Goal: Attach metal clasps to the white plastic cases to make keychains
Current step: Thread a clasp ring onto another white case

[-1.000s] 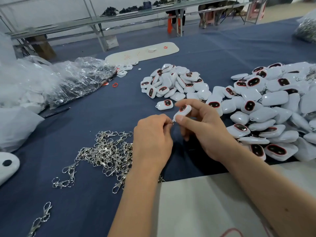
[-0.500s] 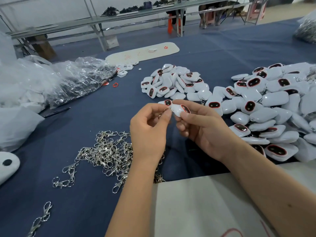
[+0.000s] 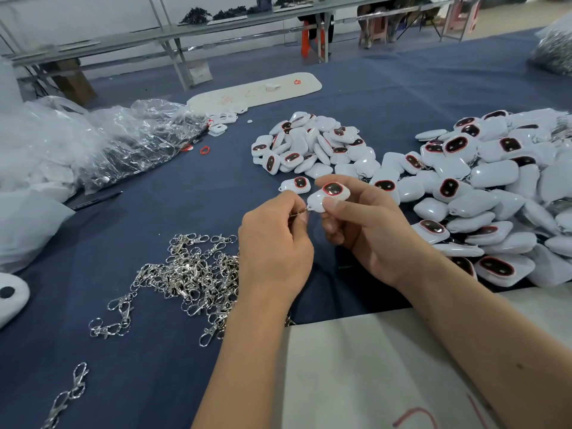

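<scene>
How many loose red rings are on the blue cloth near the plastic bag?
2: one red ring lies clear of the plastic bag; another sits at its edge. More may be hidden.

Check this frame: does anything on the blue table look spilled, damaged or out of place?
Nothing looks damaged. Two red rings lie loose beside the clear bag, and one clasp sits apart from the clasp pile. The right hand grips a white case.

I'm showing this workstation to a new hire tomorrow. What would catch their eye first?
Probably the two hands at centre: the right hand holds a white case while the left hand pinches a metal clasp at its corner. Next, the big heap of white cases on the right, and the tangle of silver clasps on the blue cloth at lower left.
</scene>
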Demonstrator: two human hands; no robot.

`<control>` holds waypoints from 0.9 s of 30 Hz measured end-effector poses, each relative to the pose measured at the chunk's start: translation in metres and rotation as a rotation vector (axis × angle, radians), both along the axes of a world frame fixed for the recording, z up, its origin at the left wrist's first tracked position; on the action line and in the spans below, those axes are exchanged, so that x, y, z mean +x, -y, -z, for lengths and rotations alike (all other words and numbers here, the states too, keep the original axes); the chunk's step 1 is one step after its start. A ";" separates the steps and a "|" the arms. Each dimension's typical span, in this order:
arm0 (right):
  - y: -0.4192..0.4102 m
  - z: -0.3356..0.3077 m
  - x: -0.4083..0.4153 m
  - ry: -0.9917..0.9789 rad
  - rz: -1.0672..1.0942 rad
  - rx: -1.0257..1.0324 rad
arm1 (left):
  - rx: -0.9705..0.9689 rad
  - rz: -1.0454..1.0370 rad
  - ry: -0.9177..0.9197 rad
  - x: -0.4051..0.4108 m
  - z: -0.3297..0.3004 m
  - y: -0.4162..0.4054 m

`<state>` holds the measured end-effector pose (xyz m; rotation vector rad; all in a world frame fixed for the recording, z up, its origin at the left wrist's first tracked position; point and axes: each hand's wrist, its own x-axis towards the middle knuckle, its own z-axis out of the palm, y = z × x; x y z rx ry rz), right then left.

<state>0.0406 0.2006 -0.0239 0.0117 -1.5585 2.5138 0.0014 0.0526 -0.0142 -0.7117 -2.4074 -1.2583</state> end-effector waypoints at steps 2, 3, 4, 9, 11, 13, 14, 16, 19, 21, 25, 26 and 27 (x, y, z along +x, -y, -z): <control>0.002 0.001 0.000 -0.032 0.023 0.055 | -0.058 0.000 -0.024 0.000 -0.001 0.001; 0.003 0.002 0.001 -0.045 0.043 0.102 | -0.083 0.001 -0.028 0.000 -0.001 0.002; 0.005 0.003 0.002 -0.059 0.066 0.167 | -0.107 0.003 -0.029 -0.001 0.000 0.003; 0.011 0.005 0.004 -0.110 0.158 0.452 | -0.126 -0.060 0.037 -0.002 0.002 0.006; 0.010 0.004 0.003 -0.089 0.165 0.328 | 0.004 -0.083 0.104 -0.002 0.001 0.004; 0.007 0.002 0.001 -0.035 0.130 0.130 | 0.156 -0.043 0.184 -0.004 0.000 0.002; 0.005 0.001 0.000 -0.010 0.099 0.050 | 0.221 -0.008 0.232 -0.005 -0.001 0.001; 0.001 0.000 -0.001 0.018 0.029 -0.039 | 0.391 0.065 0.358 -0.005 -0.001 -0.002; -0.001 -0.001 -0.002 0.045 -0.056 -0.062 | 0.690 0.134 0.574 -0.003 -0.002 -0.006; 0.000 0.000 -0.003 0.075 -0.067 -0.065 | 0.788 0.121 0.615 -0.003 -0.001 -0.008; -0.001 0.001 -0.004 0.098 -0.035 -0.083 | 0.735 0.078 0.502 -0.005 0.001 -0.007; -0.001 0.001 -0.004 0.093 -0.029 -0.088 | 0.695 0.067 0.461 -0.005 0.001 -0.007; -0.001 0.001 -0.004 0.088 -0.023 -0.095 | 0.658 0.055 0.424 -0.005 0.001 -0.006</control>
